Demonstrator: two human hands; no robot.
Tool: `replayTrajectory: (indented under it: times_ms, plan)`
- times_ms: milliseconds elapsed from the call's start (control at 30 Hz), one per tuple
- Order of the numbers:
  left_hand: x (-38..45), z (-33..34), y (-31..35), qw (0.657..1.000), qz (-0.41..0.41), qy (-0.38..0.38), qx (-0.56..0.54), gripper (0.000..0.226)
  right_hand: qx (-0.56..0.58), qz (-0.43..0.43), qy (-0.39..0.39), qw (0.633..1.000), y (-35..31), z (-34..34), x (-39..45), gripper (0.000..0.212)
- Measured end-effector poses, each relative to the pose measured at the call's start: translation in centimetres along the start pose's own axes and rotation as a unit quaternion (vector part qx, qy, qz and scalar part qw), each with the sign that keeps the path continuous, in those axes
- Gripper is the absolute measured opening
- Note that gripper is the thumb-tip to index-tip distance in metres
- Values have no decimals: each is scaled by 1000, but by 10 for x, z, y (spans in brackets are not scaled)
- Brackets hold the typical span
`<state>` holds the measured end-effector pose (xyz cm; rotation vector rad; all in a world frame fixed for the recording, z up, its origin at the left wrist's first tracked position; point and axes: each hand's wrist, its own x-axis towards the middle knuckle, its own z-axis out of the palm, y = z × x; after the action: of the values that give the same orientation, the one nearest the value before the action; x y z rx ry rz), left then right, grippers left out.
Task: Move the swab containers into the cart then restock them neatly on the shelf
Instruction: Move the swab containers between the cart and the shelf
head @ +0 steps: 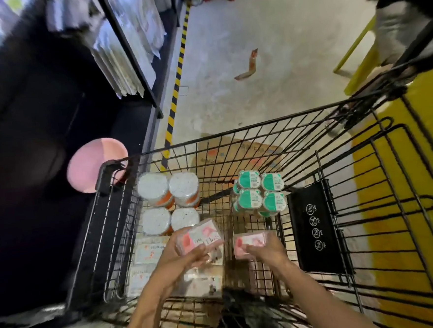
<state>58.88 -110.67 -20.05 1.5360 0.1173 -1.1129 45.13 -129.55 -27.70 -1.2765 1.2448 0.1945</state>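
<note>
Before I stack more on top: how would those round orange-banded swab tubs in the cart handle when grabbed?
The round tubs look like clear rigid plastic, so probably stiff yet light. Laid sideways they would likely roll. The smooth walls may slip in the left hand.

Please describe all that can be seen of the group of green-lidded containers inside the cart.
The green-lidded containers are small clear tubs with teal lids shaped like a bear head with two ears, each bearing a white label. Four lids show in a two-by-two block, with more tubs partly visible under them. They stand upright on the floor of the wire cart, towards its right side, beside a black panel. Neither hand touches them.
</note>
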Motion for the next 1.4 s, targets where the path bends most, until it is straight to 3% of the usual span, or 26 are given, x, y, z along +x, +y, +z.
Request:
replayTrajectory:
  times_ms: [200, 300, 467, 633, 800, 1100, 1400]
  plan:
    - [-73, -17, 3, 993, 71, 69, -67, 76, 32, -136, -125, 982, -74, -6, -65, 65]
    - [-118, -19, -3, 984, 115, 120, -62, 69, 6, -197, -184, 963, -101, -4, -111, 51]
    - [-211, -26, -13, 952, 172, 227, -108, 50, -22, -233, -287, 929, -124, 18, -189, 42]
    - [-311, -48, -35, 919, 218, 316, -91, 68, -43, -262, -409, 873, -114, 59, -260, 52]
    - [-398, -77, -85, 869, 242, 406, -146, 79, -109, -329, -478, 807, -79, 118, -324, 54]
    - [-597, -118, -226, 758, 270, 563, -188, 56, -207, -373, -581, 693, 48, 221, -484, 63]
    - [-798, -156, -377, 712, 229, 647, -152, 58, -222, -302, -663, 649, 219, 308, -640, 56]
